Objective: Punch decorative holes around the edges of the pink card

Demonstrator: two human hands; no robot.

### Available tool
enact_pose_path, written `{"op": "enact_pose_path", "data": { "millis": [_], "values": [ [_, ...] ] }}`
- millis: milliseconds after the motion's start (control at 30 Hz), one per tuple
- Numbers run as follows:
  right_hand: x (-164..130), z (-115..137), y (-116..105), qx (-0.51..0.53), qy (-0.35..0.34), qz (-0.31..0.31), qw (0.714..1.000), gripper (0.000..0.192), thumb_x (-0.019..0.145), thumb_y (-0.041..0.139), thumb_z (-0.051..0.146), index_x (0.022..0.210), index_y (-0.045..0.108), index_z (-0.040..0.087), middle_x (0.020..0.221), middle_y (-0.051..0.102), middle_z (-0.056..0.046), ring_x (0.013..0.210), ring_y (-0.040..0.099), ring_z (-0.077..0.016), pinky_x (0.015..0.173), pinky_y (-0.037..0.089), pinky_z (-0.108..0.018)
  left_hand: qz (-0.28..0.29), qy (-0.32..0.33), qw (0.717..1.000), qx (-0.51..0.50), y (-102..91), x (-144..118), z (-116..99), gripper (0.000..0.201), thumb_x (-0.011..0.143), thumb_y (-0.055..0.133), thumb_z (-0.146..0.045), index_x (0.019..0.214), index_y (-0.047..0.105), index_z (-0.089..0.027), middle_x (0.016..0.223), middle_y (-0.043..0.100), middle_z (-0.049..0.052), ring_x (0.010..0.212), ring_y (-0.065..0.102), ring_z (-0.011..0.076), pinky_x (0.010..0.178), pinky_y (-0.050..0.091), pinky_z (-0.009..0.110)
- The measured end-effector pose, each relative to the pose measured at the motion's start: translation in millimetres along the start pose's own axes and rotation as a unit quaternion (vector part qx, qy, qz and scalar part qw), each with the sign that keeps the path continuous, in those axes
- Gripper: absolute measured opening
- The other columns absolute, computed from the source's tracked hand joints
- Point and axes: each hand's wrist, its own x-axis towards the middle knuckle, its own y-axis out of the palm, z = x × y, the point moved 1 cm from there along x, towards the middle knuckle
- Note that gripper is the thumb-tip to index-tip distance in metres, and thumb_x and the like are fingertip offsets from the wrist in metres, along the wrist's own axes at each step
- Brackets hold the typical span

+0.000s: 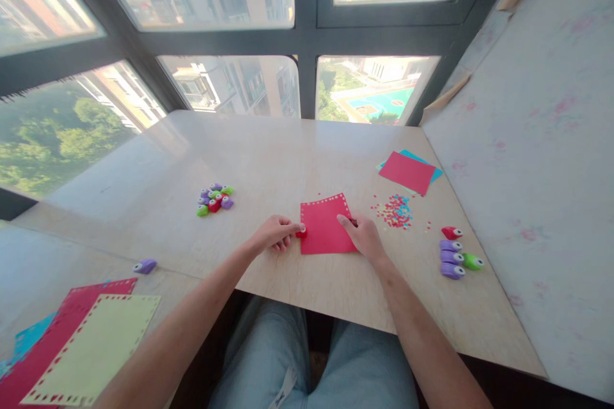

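Fingers of the left hand (274, 232) pinch a small red punch (301, 232) on the red paper sheet (325, 227) at nine o'clock; the right hand (363, 234) lies flat, its grip loose, steadying the sheet on the bench (268, 160).

Bare forearms, no sleeves; light blue jeans (355, 364) on the legs

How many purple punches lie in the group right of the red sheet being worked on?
3: purple punches stacked in a column by the table's right edge, below a red punch, beside a green punch.

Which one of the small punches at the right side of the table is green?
The outermost punch, right of the two lower purple ones. The red punch lies above them, nearer the confetti.
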Motion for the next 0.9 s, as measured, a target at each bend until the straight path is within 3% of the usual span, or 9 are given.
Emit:
{"op": "enact_pose_path", "data": {
  "millis": [567, 900],
  "values": [
    [-2.4, 2.1, -1.1, -0.009, 0.004, -0.009, 1.000, 0.047, 0.086, 0.041, 0.059, 0.063, 0.050, 0.019, 0.056, 0.046, 0.001, 0.054, 0.043, -0.0132, 0.052, 0.030, -0.025, 0.007, -0.006, 0.999, -0.043, 4.9, -1.1, -0.7, 0.047, 0.072, 0.067, -0.059, 0.061, 0.062, -0.014, 0.054, 0.064, 0.005, 0.045, 0.059, 0.0125, 0.044, 0.043, 0.022],
    [-3.1, -0.1, 0.2, -0.011, 0.006, -0.020, 1.000, 0.048, 0.086, 0.041, 0.060, 0.063, 0.050, 0.019, 0.056, 0.047, 0.001, 0.054, 0.043, -0.0139, 0.053, 0.031, -0.025, 0.017, 0.007, 0.998, -0.066, 4.8, 6.6, 8.1, 0.043, 0.071, 0.070, -0.057, 0.072, 0.069, -0.015, 0.062, 0.068, 0.006, 0.047, 0.061, 0.0131, 0.044, 0.046, 0.023]
  ]
}}
